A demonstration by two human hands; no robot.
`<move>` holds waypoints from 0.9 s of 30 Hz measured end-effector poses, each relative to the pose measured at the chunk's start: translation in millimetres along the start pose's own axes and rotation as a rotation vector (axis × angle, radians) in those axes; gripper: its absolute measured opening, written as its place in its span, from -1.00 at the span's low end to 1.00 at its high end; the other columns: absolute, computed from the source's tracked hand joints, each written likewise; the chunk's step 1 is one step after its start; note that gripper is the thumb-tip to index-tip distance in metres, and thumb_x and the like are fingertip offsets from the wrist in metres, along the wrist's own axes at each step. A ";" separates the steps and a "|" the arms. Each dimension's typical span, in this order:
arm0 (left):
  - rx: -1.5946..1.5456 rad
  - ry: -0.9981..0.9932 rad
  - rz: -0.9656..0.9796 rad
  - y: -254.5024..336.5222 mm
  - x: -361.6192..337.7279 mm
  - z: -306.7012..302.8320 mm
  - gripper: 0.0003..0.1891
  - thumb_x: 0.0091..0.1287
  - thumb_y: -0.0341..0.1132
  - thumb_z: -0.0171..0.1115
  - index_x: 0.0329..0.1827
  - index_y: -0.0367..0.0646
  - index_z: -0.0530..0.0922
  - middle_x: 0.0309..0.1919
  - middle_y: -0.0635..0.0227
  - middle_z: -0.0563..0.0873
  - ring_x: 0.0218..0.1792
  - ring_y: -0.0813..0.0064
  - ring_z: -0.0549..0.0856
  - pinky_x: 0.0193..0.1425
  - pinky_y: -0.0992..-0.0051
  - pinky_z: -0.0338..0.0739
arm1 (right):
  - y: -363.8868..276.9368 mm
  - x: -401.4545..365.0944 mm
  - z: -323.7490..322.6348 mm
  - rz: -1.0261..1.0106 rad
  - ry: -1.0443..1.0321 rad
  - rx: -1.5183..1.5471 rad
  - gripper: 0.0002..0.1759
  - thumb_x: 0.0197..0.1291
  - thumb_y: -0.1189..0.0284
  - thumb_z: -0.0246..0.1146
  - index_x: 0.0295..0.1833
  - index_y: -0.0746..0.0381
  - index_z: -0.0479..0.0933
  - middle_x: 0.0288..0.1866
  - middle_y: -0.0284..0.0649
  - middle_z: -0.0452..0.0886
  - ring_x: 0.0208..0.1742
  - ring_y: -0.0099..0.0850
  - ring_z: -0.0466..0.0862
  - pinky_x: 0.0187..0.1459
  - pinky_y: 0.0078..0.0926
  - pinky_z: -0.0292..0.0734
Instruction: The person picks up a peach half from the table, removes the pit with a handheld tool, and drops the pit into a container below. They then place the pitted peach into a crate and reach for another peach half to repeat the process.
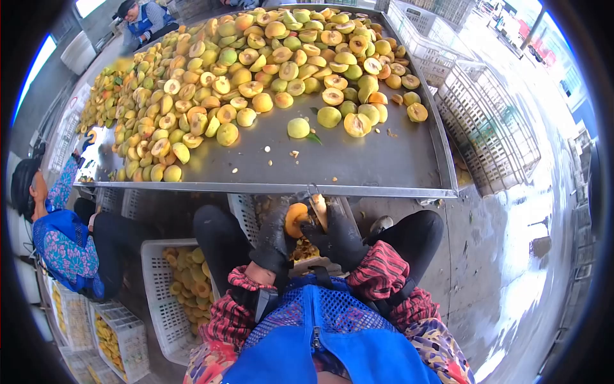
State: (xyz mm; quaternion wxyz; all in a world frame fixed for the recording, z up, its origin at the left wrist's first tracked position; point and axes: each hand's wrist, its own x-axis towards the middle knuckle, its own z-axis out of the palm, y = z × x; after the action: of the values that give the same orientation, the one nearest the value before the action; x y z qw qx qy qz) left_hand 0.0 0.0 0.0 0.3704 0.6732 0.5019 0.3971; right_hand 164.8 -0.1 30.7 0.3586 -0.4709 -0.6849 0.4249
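Head view: left hand (275,238) grips peach (295,218); right hand (342,240) holds, perhaps, another piece (319,209).

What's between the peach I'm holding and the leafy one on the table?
Head view: between held peach and leafy peach, only bare table with small scraps, then its front rim.

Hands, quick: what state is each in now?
Left hand: closed on a peach.
Right hand: closed on a pale piece, fruit or tool unclear.
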 end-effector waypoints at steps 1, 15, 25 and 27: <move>0.075 -0.024 0.033 15.2 -1.3 -1.7 -0.59 0.10 -0.45 0.25 0.07 -0.18 0.51 -0.02 0.17 0.62 0.02 0.28 0.60 0.15 0.39 0.43 | -11.1 3.7 -3.1 0.093 -0.036 -0.068 -0.60 0.06 0.37 0.33 -0.02 0.25 0.39 -0.15 -0.06 0.57 -0.12 -0.12 0.60 -0.15 -0.30 0.47; -0.452 0.673 -0.513 -19.3 -105.4 -197.1 -0.62 0.35 -0.16 0.05 0.00 -0.32 0.54 -0.15 0.28 0.64 -0.15 0.45 0.62 -0.03 0.53 0.49 | 44.5 -29.2 -9.6 0.542 -0.517 -0.071 -0.63 0.14 0.22 0.17 -0.09 0.31 0.43 -0.32 0.05 0.59 -0.39 -0.14 0.66 -0.31 -0.21 0.54; 0.158 0.203 -0.178 2.2 94.3 -115.2 -0.60 0.21 -0.36 0.19 0.11 -0.31 0.47 -0.22 0.39 0.58 -0.24 0.70 0.53 -0.20 0.66 0.50 | 115.1 -43.4 16.9 0.355 -0.490 -0.020 -0.58 0.15 0.28 0.16 0.07 0.28 0.35 -0.30 0.05 0.60 -0.33 -0.12 0.65 -0.28 -0.23 0.52; 0.325 0.098 -0.108 -8.2 159.6 -71.7 -0.59 0.21 -0.26 0.15 0.09 -0.30 0.47 -0.17 0.18 0.59 -0.14 0.42 0.55 -0.08 0.47 0.48 | 81.0 -26.9 -4.0 0.516 -0.595 -0.037 -0.53 0.15 0.26 0.15 0.11 0.28 0.33 -0.23 0.05 0.59 -0.29 -0.14 0.65 -0.25 -0.25 0.52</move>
State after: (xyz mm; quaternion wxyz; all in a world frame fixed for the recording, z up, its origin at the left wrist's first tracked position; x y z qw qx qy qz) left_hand -39.2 163.8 48.0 0.2525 0.6761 0.6125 0.3224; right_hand 203.9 -8.9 -44.8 0.0172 -0.4900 -0.6258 0.6066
